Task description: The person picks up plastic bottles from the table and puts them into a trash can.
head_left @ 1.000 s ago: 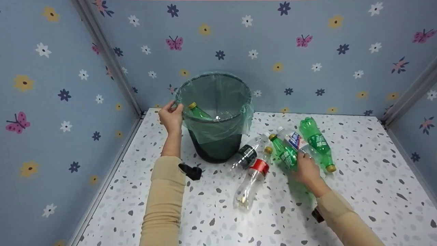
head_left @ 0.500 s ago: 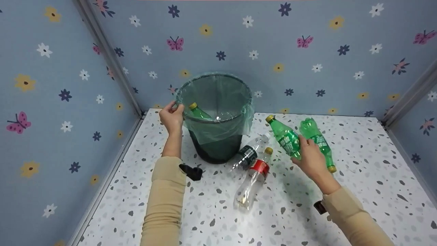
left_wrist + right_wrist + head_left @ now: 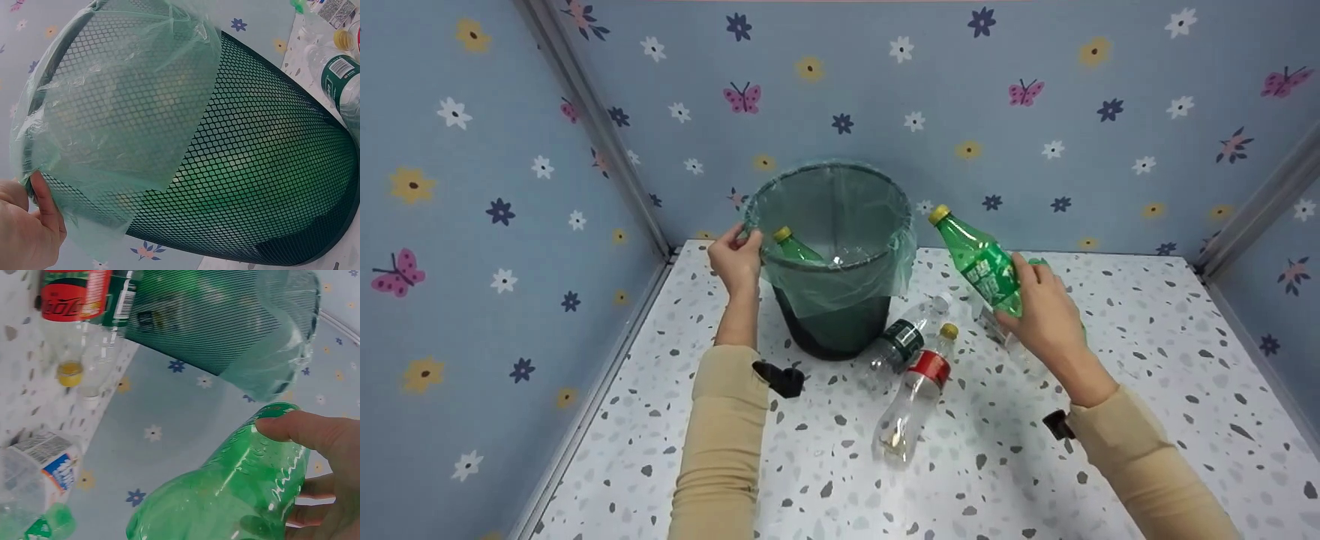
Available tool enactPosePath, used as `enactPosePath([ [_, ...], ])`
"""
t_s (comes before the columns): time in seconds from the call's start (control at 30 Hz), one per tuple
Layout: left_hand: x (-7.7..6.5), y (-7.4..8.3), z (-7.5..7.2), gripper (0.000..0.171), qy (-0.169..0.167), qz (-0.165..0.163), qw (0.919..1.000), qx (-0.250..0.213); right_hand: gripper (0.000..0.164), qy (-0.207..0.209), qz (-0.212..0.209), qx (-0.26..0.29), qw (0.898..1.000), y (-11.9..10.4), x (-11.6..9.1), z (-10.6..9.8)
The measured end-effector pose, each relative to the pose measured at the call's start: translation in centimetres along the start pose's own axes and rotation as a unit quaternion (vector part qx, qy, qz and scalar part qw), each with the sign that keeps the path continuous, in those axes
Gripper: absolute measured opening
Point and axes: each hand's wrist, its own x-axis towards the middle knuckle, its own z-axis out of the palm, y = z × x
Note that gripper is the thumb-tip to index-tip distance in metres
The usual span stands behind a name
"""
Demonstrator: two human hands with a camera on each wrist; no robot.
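Observation:
My left hand [image 3: 735,259] pinches the left rim of a dark mesh trash bin [image 3: 832,341] and the thin green bag [image 3: 817,289] folded over it. The thumb and fingers grip that edge in the left wrist view too. A green plastic bottle [image 3: 988,271] with a yellow cap is gripped in my right hand [image 3: 1048,319], raised to the right of the bin, cap tilted up toward the bin. The right wrist view shows thumb and fingers around its green body. Inside the bin lies another green bottle [image 3: 797,247], its yellow cap upward.
On the speckled tabletop [image 3: 810,465], a clear bottle with a dark green label [image 3: 904,337] lies beside the bin, next to a red-labelled bottle [image 3: 931,367]. A clear bottle with a blue-and-white label [image 3: 59,469] lies farther right. Flowered walls [image 3: 870,90] enclose the table.
My right hand has taken hold of the green bottle and lifted it off the table, upward toward the back. My left hand stays at the bin rim.

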Motion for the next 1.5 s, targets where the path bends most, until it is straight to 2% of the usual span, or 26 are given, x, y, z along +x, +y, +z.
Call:
enactPosePath([
  [0.17, 0.0, 0.1, -0.1, 0.034, -0.004, -0.007, 1.0000, -0.004, 0.078, 0.000, -0.016, -0.002, 1.000, -1.9, 1.0, -1.1],
  [0.3, 0.0, 0.1, -0.1, 0.034, -0.003, 0.000, 1.0000, -0.004, 0.078, 0.004, -0.030, -0.006, 1.000, -3.3, 2.2, -1.9],
  [0.63, -0.1, 0.2, -0.1, 0.035, -0.003, 0.003, 1.0000, -0.005, 0.080, -0.003, -0.051, -0.055, 0.997, -6.8, 5.3, -3.3],
  [1.1, -0.1, 0.2, -0.1, 0.035, -0.010, 0.009, 0.9997, -0.022, 0.075, -0.038, -0.072, -0.117, 0.990, -11.3, 9.1, -3.4],
  [1.5, 0.0, 0.2, -0.2, 0.034, -0.008, 0.003, 0.9998, -0.015, 0.060, -0.072, -0.069, -0.152, 0.983, -14.0, 11.9, -2.2],
])
